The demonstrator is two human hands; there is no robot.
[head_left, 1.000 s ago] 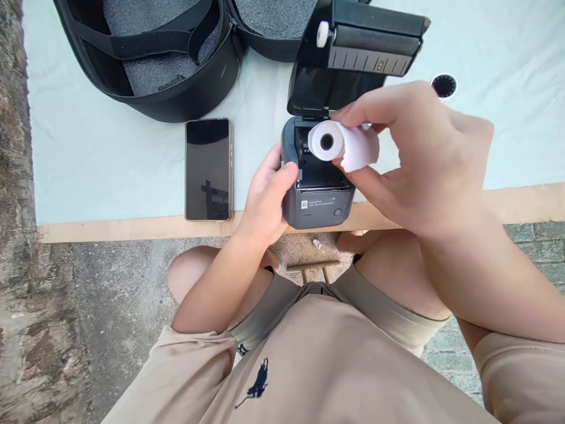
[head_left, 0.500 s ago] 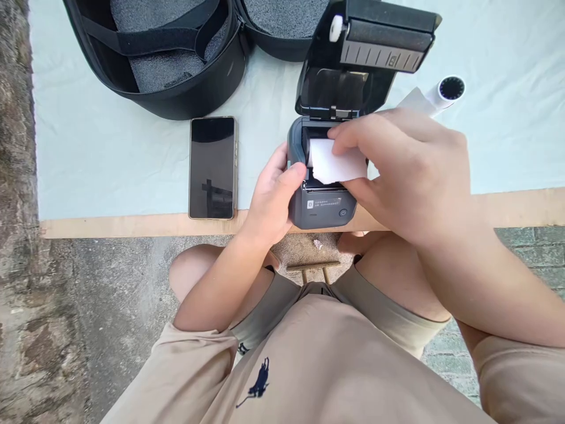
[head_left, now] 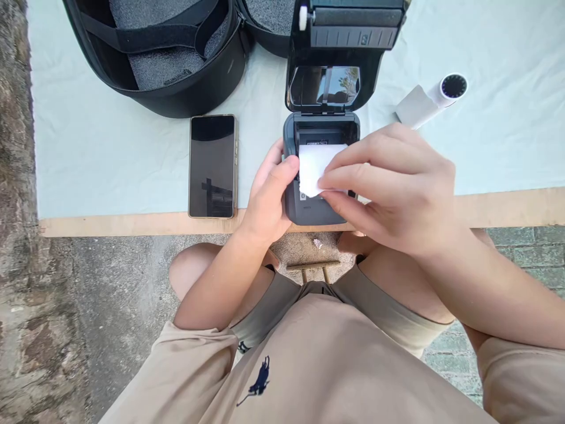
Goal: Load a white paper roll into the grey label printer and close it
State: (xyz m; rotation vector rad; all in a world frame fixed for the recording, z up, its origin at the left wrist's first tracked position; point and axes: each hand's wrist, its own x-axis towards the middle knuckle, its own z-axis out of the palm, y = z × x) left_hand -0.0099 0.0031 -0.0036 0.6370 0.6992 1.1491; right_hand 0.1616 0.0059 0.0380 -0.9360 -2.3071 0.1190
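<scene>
The printer (head_left: 311, 215) is held at its left side by the left hand (head_left: 269, 203), the thumb being laid on the rim beside the open bay and the fingers mostly hidden behind the body. By the right hand (head_left: 399, 188), a loose end of white paper (head_left: 312, 165) is pinched between thumb and fingertips; the paper is drawn across the bay and over the printer's front edge, directly under the right grip and just to the right of the left thumb. Beyond both grips, the black lid (head_left: 326, 56) is raised on its hinge, its roller (head_left: 353, 16) exposed. To the left of the left grip, a phone (head_left: 212, 168) is laid near the wooden table edge (head_left: 132, 225). Beyond the phone, farther from that grip, an open black case (head_left: 194, 94) is seen, crossed inside by a strap (head_left: 148, 40). Beyond the right hand, a white roll (head_left: 436, 97) is set on the pale cloth (head_left: 507, 129), its end loosened.
</scene>
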